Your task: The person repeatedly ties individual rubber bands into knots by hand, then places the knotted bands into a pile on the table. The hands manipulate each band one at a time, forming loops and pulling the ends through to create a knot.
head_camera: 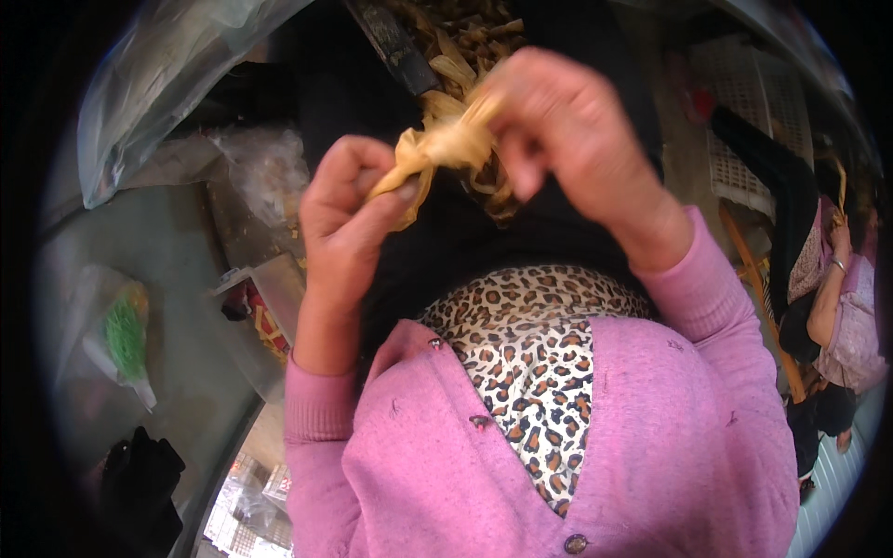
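A yellowish-brown, leaf-like strip with a knot or fold in its middle (453, 144) is stretched between my hands above my dark-clothed lap. Its left end is pinched between the thumb and fingers of my left hand (352, 202). My right hand (572, 125), blurred, has its fingers around the upper right part of the strip. More strips of the same kind (460, 35) lie in a heap beyond my hands, beside a dark flat bar (398, 52). Whether the held strip joins that heap, I cannot tell.
Clear plastic sheeting (167, 91) hangs at upper left. Below it are a crumpled plastic bag (268, 174), an open box (279, 286) and a bag with green stringy material (127, 335). At right, another person (854, 321) sits near a white plastic crate (739, 111).
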Action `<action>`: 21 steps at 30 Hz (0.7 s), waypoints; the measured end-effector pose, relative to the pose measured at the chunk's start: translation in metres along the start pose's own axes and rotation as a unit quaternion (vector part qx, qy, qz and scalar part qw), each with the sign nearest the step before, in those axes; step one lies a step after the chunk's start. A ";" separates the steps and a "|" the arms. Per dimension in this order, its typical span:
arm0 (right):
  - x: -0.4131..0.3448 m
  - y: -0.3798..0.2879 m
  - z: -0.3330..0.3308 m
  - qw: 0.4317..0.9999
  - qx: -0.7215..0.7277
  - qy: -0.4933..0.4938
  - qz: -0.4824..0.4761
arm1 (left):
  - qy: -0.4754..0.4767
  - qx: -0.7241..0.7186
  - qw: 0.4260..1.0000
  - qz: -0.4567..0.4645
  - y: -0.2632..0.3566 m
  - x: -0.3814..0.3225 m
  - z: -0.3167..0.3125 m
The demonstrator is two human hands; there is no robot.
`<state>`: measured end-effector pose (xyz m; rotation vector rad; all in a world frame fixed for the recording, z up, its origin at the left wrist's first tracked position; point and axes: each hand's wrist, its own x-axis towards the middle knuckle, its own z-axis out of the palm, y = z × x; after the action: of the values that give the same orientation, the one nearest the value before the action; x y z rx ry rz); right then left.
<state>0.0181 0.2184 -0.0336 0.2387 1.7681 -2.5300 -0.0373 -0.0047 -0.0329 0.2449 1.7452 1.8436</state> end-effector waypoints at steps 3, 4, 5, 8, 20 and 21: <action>0.017 -0.001 -0.021 0.995 0.044 0.077 -0.049 | 0.019 -0.040 0.999 -0.013 -0.015 -0.001 -0.025; 0.020 0.000 -0.022 0.992 0.053 0.097 -0.055 | 0.025 -0.028 0.999 -0.022 -0.019 0.000 -0.024; 0.024 0.001 -0.022 0.993 0.022 0.090 -0.069 | 0.030 -0.016 0.999 -0.031 -0.023 0.001 -0.020; 0.041 -0.001 -0.006 0.987 -0.063 0.129 -0.068 | -0.069 -0.040 0.995 -0.061 -0.002 0.007 -0.012; 0.077 0.044 -0.027 0.877 -0.420 0.038 -0.231 | 0.072 -0.068 0.988 -0.120 -0.036 0.019 -0.030; 0.071 0.032 -0.029 0.814 -0.486 0.065 -0.310 | 0.052 -0.005 0.992 -0.113 -0.030 0.012 -0.019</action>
<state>-0.0450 0.2384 -0.0844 -0.2680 3.3009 -1.4503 -0.0479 -0.0151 -0.0675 -0.0530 1.7532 1.7261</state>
